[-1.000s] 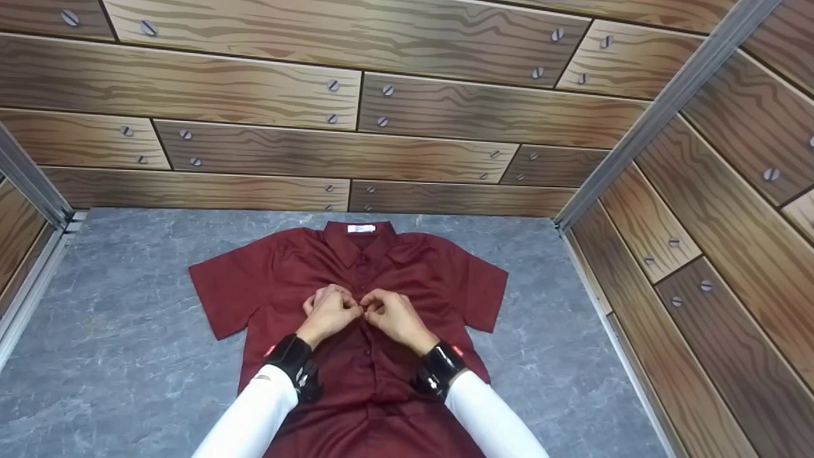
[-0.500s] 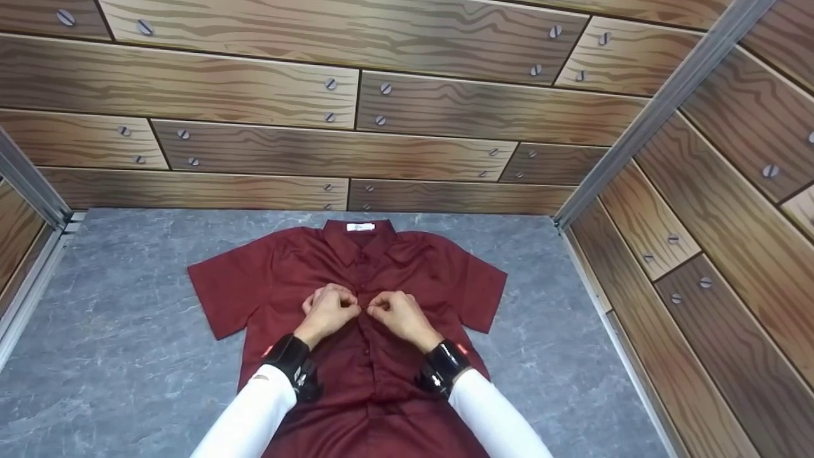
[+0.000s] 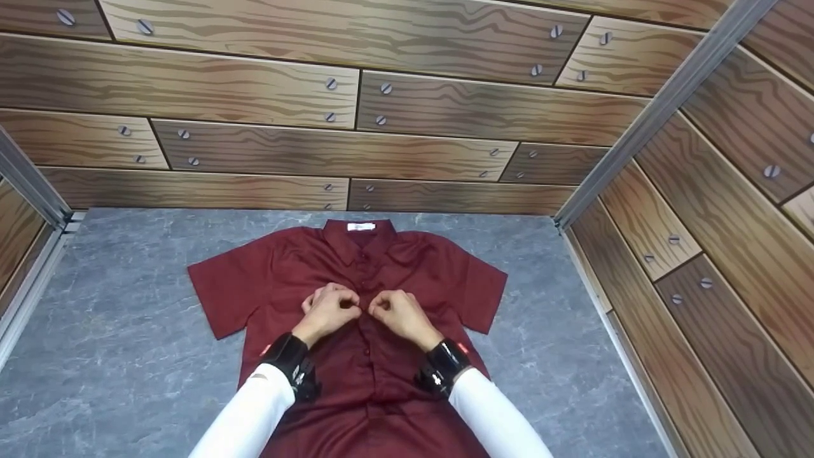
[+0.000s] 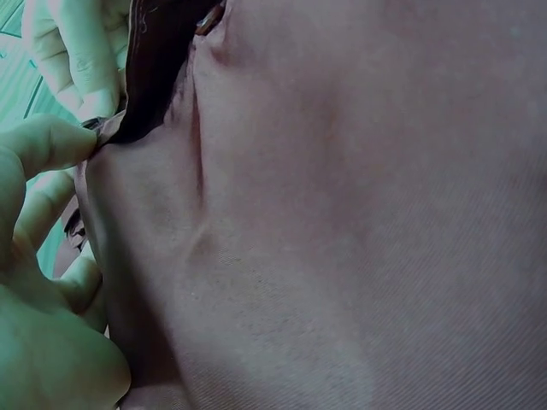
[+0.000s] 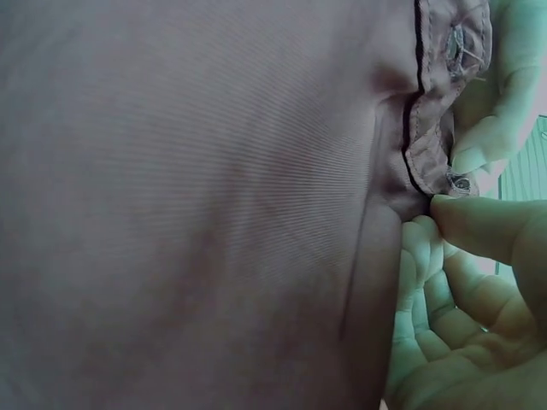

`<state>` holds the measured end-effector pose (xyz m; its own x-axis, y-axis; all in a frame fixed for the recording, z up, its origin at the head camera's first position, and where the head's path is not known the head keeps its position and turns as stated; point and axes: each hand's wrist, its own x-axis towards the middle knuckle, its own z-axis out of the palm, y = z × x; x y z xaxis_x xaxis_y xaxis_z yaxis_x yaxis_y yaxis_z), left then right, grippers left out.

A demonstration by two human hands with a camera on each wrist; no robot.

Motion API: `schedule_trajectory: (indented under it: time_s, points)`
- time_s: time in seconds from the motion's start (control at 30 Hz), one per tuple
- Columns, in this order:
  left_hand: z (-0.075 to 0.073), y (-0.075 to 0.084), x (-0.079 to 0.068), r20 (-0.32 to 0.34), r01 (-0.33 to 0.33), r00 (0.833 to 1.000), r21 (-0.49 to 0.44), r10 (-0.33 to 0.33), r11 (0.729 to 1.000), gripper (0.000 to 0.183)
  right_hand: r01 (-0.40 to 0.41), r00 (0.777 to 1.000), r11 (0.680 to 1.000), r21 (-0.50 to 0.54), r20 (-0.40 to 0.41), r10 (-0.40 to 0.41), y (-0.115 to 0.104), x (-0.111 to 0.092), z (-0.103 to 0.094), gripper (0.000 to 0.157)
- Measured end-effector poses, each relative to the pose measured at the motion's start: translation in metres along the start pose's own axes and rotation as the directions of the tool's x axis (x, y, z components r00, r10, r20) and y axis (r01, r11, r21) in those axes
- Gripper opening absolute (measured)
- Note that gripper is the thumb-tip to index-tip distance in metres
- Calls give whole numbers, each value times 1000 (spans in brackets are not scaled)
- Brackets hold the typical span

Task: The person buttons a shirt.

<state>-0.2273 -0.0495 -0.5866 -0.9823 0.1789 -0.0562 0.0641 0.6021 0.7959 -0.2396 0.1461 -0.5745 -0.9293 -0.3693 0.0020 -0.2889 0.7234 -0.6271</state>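
Note:
A dark red short-sleeved shirt point(image 3: 420, 267) lies flat, its collar point(image 3: 337, 242) at the far side. Both hands meet at the front placket, mid-chest. My left hand point(image 3: 329, 312) pinches the placket edge between thumb and fingers. From the other side, my right hand point(image 3: 404, 318) pinches the cloth by thumb tip and forefinger, a small gap from the left fingertips. In the right wrist view, a stitched buttonhole point(image 5: 455, 49) shows on the raised placket strip, above the right thumb point(image 5: 487, 224). A button point(image 4: 209, 19) appears near the top of the left wrist view.
The shirt lies on a grey marbled tabletop point(image 3: 121, 305). A wood-plank-patterned wall point(image 3: 267, 152) stands behind, another point(image 3: 699, 305) on the right, with metal frame rails at the corners. Each wrist wears a black band point(image 3: 289, 359) over a white sleeve point(image 3: 248, 413).
The right fingertips have drawn slightly right, away from the left fingertips, which they met a second ago. My left hand stays almost in place, and the shirt lies as before.

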Motion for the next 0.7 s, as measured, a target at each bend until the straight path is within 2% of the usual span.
schedule_trajectory:
  time_s: [0.27,0.7]
  points:
    - [-2,0,-1,13,-39,999,-14,40,999,9,0,1000,1000,-9,1,0,-1,1,0,6]
    - [-2,-1,-2,40,-28,999,-13,28,1000,12,-27,999,999,-19,16,27,0,-1,-3,6]
